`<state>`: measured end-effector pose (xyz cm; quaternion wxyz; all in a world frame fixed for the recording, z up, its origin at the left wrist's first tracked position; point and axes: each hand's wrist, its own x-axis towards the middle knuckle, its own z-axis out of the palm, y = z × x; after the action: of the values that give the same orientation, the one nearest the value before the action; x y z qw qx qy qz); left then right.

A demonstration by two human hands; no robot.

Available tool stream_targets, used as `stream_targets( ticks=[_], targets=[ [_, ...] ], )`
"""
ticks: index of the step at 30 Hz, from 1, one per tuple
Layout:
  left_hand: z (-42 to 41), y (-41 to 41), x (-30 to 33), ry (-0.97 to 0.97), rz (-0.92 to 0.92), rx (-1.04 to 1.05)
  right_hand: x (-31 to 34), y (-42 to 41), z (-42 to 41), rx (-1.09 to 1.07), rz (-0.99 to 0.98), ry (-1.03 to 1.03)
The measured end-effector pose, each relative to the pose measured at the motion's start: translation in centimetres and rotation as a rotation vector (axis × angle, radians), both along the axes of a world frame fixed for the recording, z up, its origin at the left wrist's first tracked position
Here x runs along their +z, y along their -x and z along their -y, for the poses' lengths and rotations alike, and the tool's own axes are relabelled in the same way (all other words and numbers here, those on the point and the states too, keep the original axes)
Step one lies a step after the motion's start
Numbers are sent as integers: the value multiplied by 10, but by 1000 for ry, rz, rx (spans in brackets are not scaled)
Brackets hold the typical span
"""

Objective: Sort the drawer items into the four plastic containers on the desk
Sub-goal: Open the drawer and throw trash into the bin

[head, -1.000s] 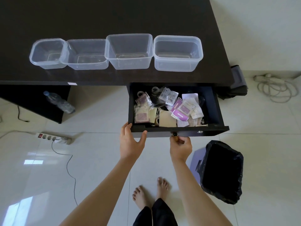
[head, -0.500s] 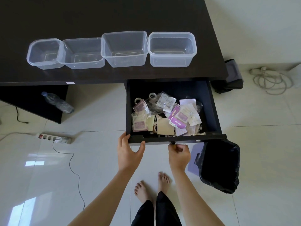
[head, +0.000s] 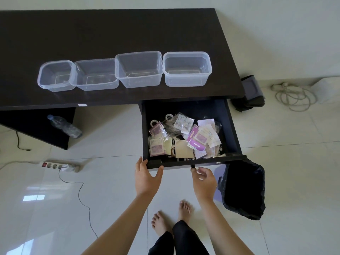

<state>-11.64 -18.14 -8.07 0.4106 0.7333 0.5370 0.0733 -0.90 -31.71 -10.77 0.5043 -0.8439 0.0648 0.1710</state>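
Four clear plastic containers stand in a row on the dark desk (head: 110, 34): a small one (head: 55, 85) at the left, then a second (head: 95, 85), a third (head: 139, 80) and a fourth (head: 187, 80). All look empty. Below the desk's right end the black drawer (head: 184, 164) is pulled out. It holds a pile of small packets, purple cards, beige notes and rings (head: 184, 138). My left hand (head: 148, 178) touches the drawer front's left corner, thumb spread. My right hand (head: 204, 179) hangs just below the drawer knob (head: 192, 165), fingers relaxed, holding nothing.
A black-lined bin (head: 244, 188) stands on the floor right of the drawer. A water bottle (head: 64, 126) lies under the desk. A power strip (head: 58, 165) with its cord lies at the left, and a coiled cable (head: 294, 94) at the right. My bare feet (head: 173, 216) are below.
The drawer has come further out toward me. My right hand, which gripped the knob, has let go and loosened. My left hand stays at the left corner.
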Motion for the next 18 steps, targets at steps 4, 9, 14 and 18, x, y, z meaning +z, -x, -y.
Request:
stream_targets(
  ticks=[4, 9, 14, 18],
  targets=[
    [1, -6, 11, -7, 8, 5, 24, -2, -2, -39, 237, -17],
    [-5, -28, 19, -51, 50, -63, 33, -32, -16, 92, 504, -58],
    [-25, -61, 13, -64, 43, -120, 26, -85, -34, 270, 506, 10],
    [-44, -89, 1, -16, -62, -149, 12, -122, -51, 470, 412, 303]
  ],
)
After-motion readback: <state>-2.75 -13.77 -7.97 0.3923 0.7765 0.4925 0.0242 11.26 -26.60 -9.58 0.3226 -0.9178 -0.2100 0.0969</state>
